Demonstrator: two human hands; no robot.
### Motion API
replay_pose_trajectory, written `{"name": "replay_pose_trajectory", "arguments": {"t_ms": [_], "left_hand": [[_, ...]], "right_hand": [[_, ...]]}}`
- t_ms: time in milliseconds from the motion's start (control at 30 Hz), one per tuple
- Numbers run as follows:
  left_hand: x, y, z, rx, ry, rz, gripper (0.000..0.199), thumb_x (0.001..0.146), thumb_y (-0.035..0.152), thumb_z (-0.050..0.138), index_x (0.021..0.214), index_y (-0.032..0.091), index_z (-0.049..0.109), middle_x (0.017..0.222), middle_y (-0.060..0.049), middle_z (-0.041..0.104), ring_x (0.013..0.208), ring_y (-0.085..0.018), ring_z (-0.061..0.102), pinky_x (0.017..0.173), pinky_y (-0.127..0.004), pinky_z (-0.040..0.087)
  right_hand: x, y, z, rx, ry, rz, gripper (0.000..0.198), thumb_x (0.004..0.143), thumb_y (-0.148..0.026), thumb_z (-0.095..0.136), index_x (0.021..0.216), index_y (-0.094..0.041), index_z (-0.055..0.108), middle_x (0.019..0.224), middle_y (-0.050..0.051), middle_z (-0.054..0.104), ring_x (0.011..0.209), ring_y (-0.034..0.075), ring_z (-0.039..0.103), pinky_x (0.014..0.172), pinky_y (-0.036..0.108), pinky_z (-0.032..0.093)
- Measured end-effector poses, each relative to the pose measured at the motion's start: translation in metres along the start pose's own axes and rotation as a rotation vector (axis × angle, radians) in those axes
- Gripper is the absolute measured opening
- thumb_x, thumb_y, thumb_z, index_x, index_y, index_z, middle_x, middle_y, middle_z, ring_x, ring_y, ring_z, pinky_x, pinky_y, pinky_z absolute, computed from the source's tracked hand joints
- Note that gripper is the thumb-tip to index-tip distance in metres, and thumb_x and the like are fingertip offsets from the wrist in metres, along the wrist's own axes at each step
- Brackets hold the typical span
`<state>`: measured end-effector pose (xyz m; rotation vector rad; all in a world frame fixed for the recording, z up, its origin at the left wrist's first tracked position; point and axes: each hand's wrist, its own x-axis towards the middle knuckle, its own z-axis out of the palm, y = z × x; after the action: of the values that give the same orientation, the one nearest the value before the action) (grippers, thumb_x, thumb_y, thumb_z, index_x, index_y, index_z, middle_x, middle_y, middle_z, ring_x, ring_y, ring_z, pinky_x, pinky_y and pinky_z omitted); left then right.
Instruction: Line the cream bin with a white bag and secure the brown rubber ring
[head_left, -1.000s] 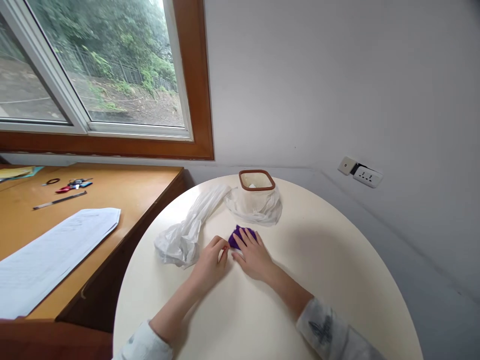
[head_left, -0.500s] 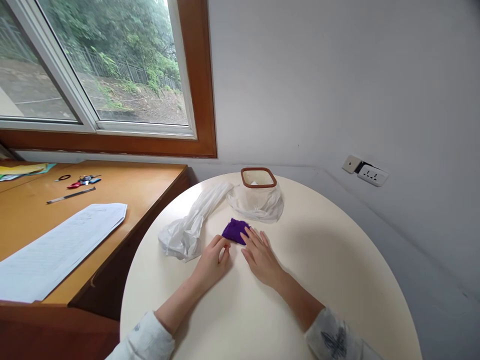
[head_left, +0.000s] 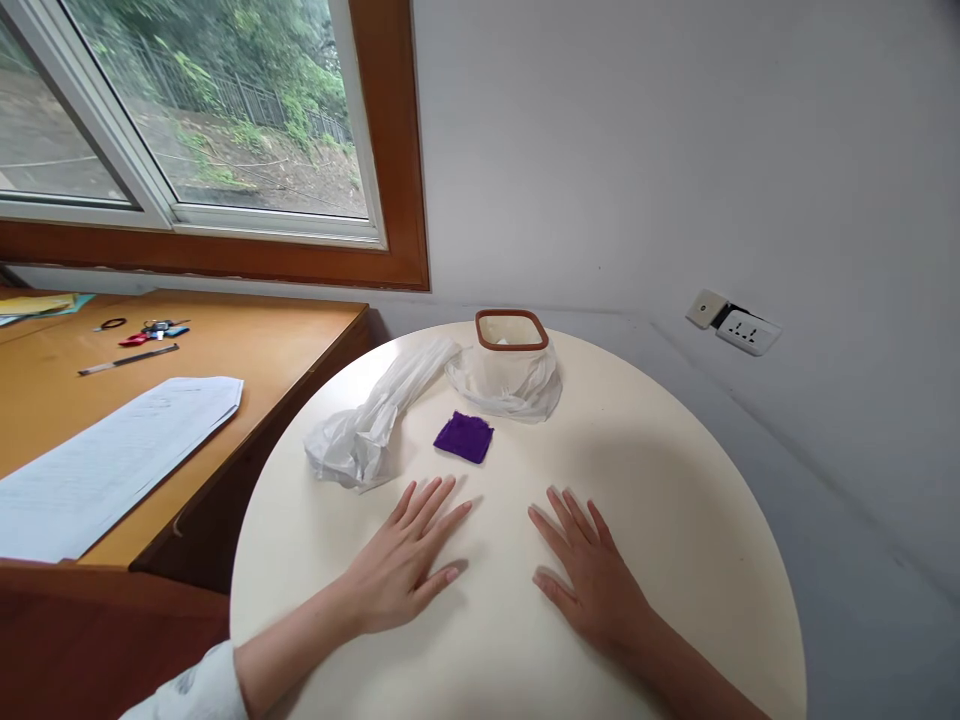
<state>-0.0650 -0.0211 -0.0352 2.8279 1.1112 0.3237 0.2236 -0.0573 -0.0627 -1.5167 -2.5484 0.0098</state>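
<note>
A small folded purple cloth (head_left: 464, 438) lies flat on the round cream table (head_left: 480, 660), with neither hand touching it. My left hand (head_left: 405, 555) rests palm down, just nearer to me than the cloth, with its fingers spread and holding nothing. To the right, my right hand (head_left: 589, 575) is also palm down on the tabletop, fingers apart, nothing in it. Behind the cloth stands a container with a brown rim (head_left: 512, 347), a translucent plastic bag gathered around its lower part. Something whitish shows inside it, too small to make out.
A crumpled white plastic bag (head_left: 360, 440) lies left of the cloth. On the wooden desk (head_left: 300, 335) at the left are papers (head_left: 127, 465), a pen (head_left: 129, 360) and a bunch of keys (head_left: 156, 332). A wall with a socket (head_left: 748, 331) borders the table behind and right.
Both hands have let go of the purple cloth and drawn back towards me, moving apart with fingers spread. The cloth stays on the table. The view has tilted down slightly.
</note>
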Motion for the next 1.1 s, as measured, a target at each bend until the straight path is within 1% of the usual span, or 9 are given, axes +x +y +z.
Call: {"name": "replay_pose_trajectory", "arguments": {"t_ms": [100, 200, 300, 433, 733, 933, 1100], "left_hand": [[0.0003, 0.0003, 0.0007, 0.028, -0.043, 0.011, 0.063, 0.090, 0.044, 0.037, 0.143, 0.028, 0.009, 0.151, -0.006, 0.009, 0.137, -0.030, 0.012, 0.108, -0.054, 0.010], [0.0007, -0.0010, 0.0033, 0.033, -0.050, 0.023, 0.061, 0.089, 0.046, 0.037, 0.143, 0.030, 0.011, 0.150, -0.004, 0.012, 0.136, -0.029, 0.015, 0.109, -0.051, 0.009], [0.0007, -0.0018, 0.0046, 0.043, -0.081, 0.022, 0.062, 0.089, 0.047, 0.037, 0.143, 0.030, 0.010, 0.150, -0.004, 0.013, 0.136, -0.029, 0.015, 0.109, -0.050, 0.007], [0.0008, -0.0015, 0.0044, 0.054, -0.125, 0.009, 0.062, 0.090, 0.047, 0.034, 0.143, 0.029, 0.008, 0.150, -0.005, 0.010, 0.137, -0.029, 0.012, 0.109, -0.051, 0.005], [-0.0008, -0.0020, 0.0041, 0.043, -0.122, 0.001, 0.062, 0.090, 0.048, 0.033, 0.143, 0.030, 0.007, 0.150, -0.004, 0.010, 0.137, -0.028, 0.013, 0.109, -0.049, 0.006], [-0.0008, -0.0013, 0.0020, 0.046, -0.119, 0.003, 0.061, 0.090, 0.048, 0.034, 0.143, 0.031, 0.008, 0.150, -0.004, 0.011, 0.137, -0.028, 0.014, 0.109, -0.050, 0.008], [-0.0022, -0.0017, 0.0019, 0.041, -0.058, 0.011, 0.059, 0.089, 0.047, 0.037, 0.142, 0.032, 0.015, 0.149, -0.003, 0.017, 0.135, -0.028, 0.019, 0.109, -0.049, 0.013]], "right_hand": [[0.0018, -0.0013, -0.0018, 0.037, -0.060, 0.009, 0.060, 0.089, -0.049, 0.033, 0.142, -0.031, 0.013, 0.150, 0.005, 0.013, 0.137, 0.029, 0.012, 0.107, 0.054, 0.017], [0.0036, -0.0013, -0.0021, 0.061, -0.103, 0.013, 0.058, 0.089, -0.051, 0.031, 0.142, -0.033, 0.013, 0.149, 0.004, 0.016, 0.136, 0.028, 0.014, 0.107, 0.054, 0.016], [0.0040, -0.0013, -0.0023, 0.072, -0.113, 0.018, 0.058, 0.089, -0.050, 0.031, 0.142, -0.033, 0.014, 0.149, 0.004, 0.017, 0.136, 0.028, 0.015, 0.107, 0.054, 0.016], [0.0038, -0.0018, -0.0023, 0.073, -0.107, 0.019, 0.058, 0.089, -0.049, 0.032, 0.142, -0.033, 0.014, 0.149, 0.004, 0.017, 0.136, 0.027, 0.015, 0.107, 0.054, 0.016], [0.0044, -0.0025, -0.0010, 0.063, -0.120, 0.025, 0.056, 0.090, -0.049, 0.029, 0.142, -0.034, 0.011, 0.149, 0.003, 0.015, 0.137, 0.027, 0.014, 0.107, 0.054, 0.017], [0.0049, -0.0018, -0.0004, 0.068, -0.102, 0.019, 0.056, 0.090, -0.048, 0.031, 0.141, -0.035, 0.012, 0.149, 0.002, 0.016, 0.136, 0.028, 0.016, 0.106, 0.055, 0.018], [0.0058, -0.0022, -0.0022, 0.084, -0.109, 0.026, 0.055, 0.090, -0.049, 0.029, 0.141, -0.036, 0.012, 0.149, 0.002, 0.017, 0.136, 0.027, 0.016, 0.106, 0.055, 0.019]]}}
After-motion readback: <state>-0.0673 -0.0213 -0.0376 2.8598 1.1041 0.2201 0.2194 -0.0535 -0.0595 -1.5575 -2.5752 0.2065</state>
